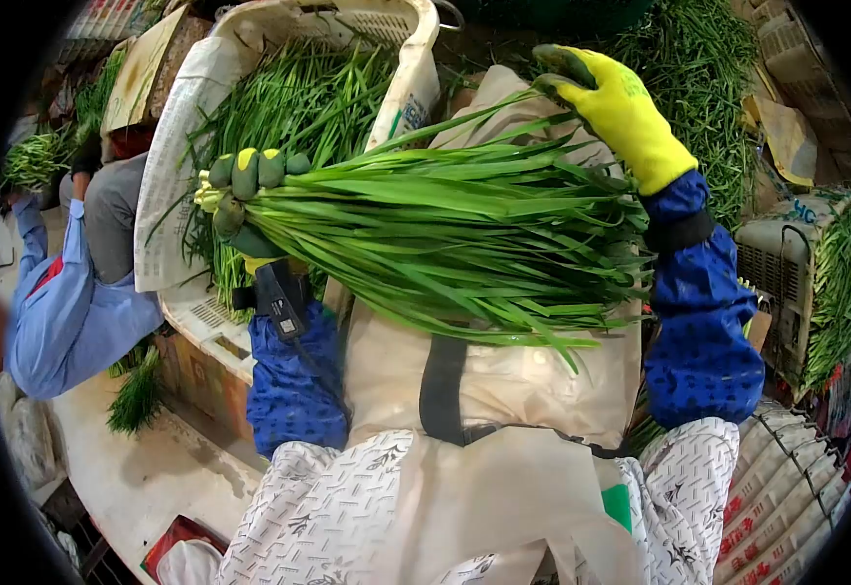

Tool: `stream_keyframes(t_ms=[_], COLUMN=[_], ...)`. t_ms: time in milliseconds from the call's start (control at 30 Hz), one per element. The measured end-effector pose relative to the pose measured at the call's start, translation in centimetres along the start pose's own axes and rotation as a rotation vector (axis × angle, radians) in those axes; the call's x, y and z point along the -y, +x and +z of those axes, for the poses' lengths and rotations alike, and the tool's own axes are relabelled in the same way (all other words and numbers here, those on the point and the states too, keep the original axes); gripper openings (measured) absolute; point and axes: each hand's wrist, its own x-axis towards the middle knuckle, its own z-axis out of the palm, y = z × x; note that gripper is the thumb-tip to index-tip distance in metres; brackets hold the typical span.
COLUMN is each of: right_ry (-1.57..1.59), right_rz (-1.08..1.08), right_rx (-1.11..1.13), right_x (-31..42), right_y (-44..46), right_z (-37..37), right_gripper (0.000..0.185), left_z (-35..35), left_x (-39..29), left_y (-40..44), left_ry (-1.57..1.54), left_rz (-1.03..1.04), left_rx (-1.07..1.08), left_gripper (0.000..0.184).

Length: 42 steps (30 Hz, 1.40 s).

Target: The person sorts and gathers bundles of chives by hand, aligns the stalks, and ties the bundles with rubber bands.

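A white plastic crate (416, 58) stands at my upper left, filled with long, thin green leaves (318, 107), with a pale woven sack (167, 185) draped over its outer side. At my far right, a slatted beige crate (772, 268) has more greens (840, 292) packed along its side, white stem ends showing. My left grip (250, 185), in a green-coated yellow glove, is clamped on the stem end of a leafy bunch (464, 210). The bunch lies across in front of me, above my smooth beige apron (542, 380), its glossy flat blades fanning out to the right from the tight, pale stems. My right grip (620, 107) is raised beyond the upper leaves, fingers and thumb parted; one leaf tip runs up to the thumb, but I cannot tell whether they touch. A small feathery tuft (136, 395) lies on the pale, stained surface (104, 458) to my left.
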Motion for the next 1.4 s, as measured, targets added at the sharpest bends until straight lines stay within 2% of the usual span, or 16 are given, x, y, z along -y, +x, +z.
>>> stream_keyframes(t_ms=[100,133,233,367,433,500,533,600,633,767,867,1033,1167,1267,1367,1400], right_ry=[-0.02,-0.123,-0.284,-0.602,-0.776,-0.421,-0.029,0.448,0.564,0.308,0.179,0.26,0.294,0.226,0.097,-0.015], right_rz=[0.118,0.019,-0.049,0.372,0.302,0.112,0.02,0.067,0.032,-0.459,-0.641,-0.573,-0.532,-0.386,-0.417,-0.339], right_rx=[0.224,0.154,0.006,0.055,-0.027,-0.245,-0.266,-0.196,-0.084,-0.037,-0.125,-0.289,-0.491,-0.556,-0.814,-0.882], right_x=[-0.6,-1.3,-2.3,-8.0,-10.5,-9.9,-6.8,-1.7,3.1,11.9,14.1,13.9,14.0,15.2,14.7,14.5], right_y=[1.3,1.3,0.1,-1.3,-2.6,-3.4,-3.7,-5.0,-5.6,-7.3,-6.7,-5.7,-6.4,-9.6,-9.4,-8.8], right_z=[0.5,1.1,1.1,-1.9,-3.6,-5.3,-5.8,-7.0,-7.5,-7.8,-6.8,-1.7,-1.2,-3.7,-4.4,-4.3], right_gripper=[0.029,0.025,0.023,0.03,0.034,0.04,0.045,0.056,0.057,0.062,0.068,0.091,0.109,0.13,0.127,0.125], left_z=[0.1,0.1,0.2,0.5,0.8,0.8,0.9,1.1,1.1,1.7,1.8,1.1,2.3,4.7,5.7,6.0], left_x=[-0.1,-0.1,-0.2,-0.3,-0.2,0.1,0.3,0.2,0.1,0.2,0.0,-1.5,-0.9,2.7,7.8,9.7], left_y=[0.0,0.0,0.0,0.0,0.1,0.3,0.5,0.8,1.0,2.0,2.5,4.3,5.6,5.4,2.2,0.8], left_ry=[0.019,0.024,0.039,0.06,0.071,0.081,0.084,0.102,0.116,0.164,0.219,0.415,0.767,1.027,1.185,1.213], left_rz=[0.017,0.023,0.037,0.051,0.054,0.057,0.059,0.059,0.061,0.062,0.064,0.06,0.135,0.17,0.015,-0.065], left_rx=[-0.009,-0.009,-0.015,-0.012,-0.015,-0.018,-0.019,-0.021,-0.024,-0.03,-0.065,-0.221,-0.288,-0.254,-0.115,-0.052], left_gripper=[0.028,0.028,0.028,0.028,0.028,0.028,0.028,0.028,0.028,0.029,0.029,0.029,0.029,0.029,0.029,0.029])
